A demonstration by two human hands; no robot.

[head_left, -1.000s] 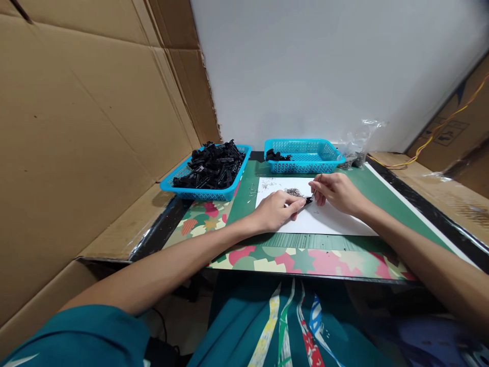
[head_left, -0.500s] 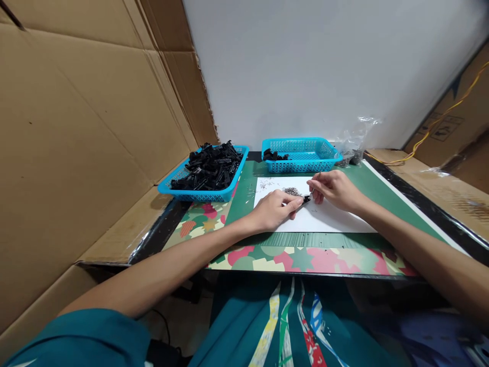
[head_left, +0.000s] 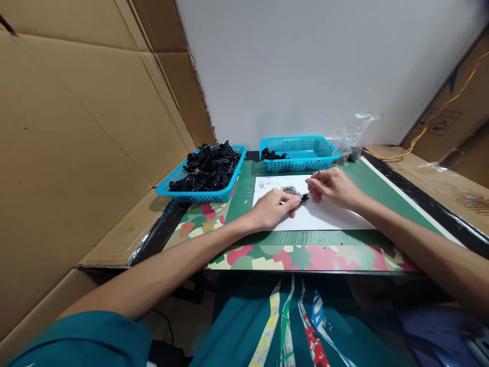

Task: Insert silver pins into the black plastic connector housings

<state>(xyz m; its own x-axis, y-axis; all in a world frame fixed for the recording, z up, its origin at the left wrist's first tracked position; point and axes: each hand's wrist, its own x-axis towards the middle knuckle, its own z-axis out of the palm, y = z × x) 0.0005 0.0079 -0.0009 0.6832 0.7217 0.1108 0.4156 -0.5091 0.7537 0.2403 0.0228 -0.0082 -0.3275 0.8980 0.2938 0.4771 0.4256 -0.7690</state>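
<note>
Over a white sheet (head_left: 336, 220), my left hand (head_left: 274, 208) pinches a small black part (head_left: 304, 198) between thumb and fingers. My right hand (head_left: 331, 187) is closed around a thin metal tool (head_left: 310, 189), whose tip meets the right end of the black part. Behind my left fingers lies a pile of tiny metal pieces (head_left: 290, 189), partly hidden by that hand. More small metal pieces (head_left: 264, 182) are scattered at the sheet's back left corner.
A blue basket (head_left: 225, 195) heaped with black parts stands at the left. Another blue basket (head_left: 300, 164) behind the sheet holds several black parts at its left end. Beside it is a clear plastic bag (head_left: 353, 148). Cardboard (head_left: 95, 127) rises on the left.
The view has shifted slightly. Both hands keep their hold, with the black part and the tool in nearly the same place.
</note>
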